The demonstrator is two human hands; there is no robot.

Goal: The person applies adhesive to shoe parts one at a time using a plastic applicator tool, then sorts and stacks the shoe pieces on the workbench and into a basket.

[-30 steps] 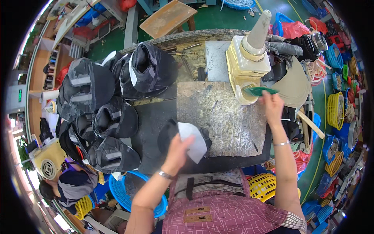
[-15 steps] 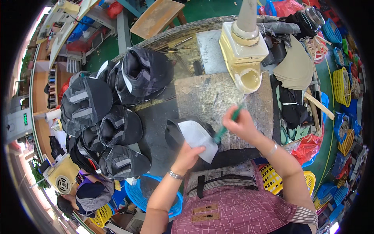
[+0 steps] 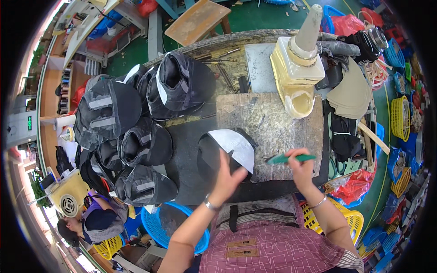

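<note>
A black fabric piece (image 3: 210, 152) with a white crescent-shaped panel (image 3: 239, 146) lies on the dark mat in front of me. My left hand (image 3: 227, 178) rests over its near side, thumb apart and fingers stretched out. A green-handled brush (image 3: 298, 158) is gripped in my right hand (image 3: 301, 174); its blurred tip points left, low over the worn board (image 3: 264, 118). Behind that board stands a cream, glue-crusted square bottle (image 3: 298, 68) with a tall cone on top and an open round spout toward me.
Several black cap-like pieces (image 3: 109, 109) are heaped at the left. Beige curved sheets (image 3: 350, 93), black bundles (image 3: 344, 129) and a wooden stick (image 3: 374, 136) lie at the right. A blue basket (image 3: 157, 227) and a yellow basket (image 3: 348, 218) stand below the near edge. Another person (image 3: 98, 218) is at lower left.
The brush has come away from the white panel, moving right and turning nearly level. My left hand has loosened from the panel's edge, and the piece now lies flatter on the mat.
</note>
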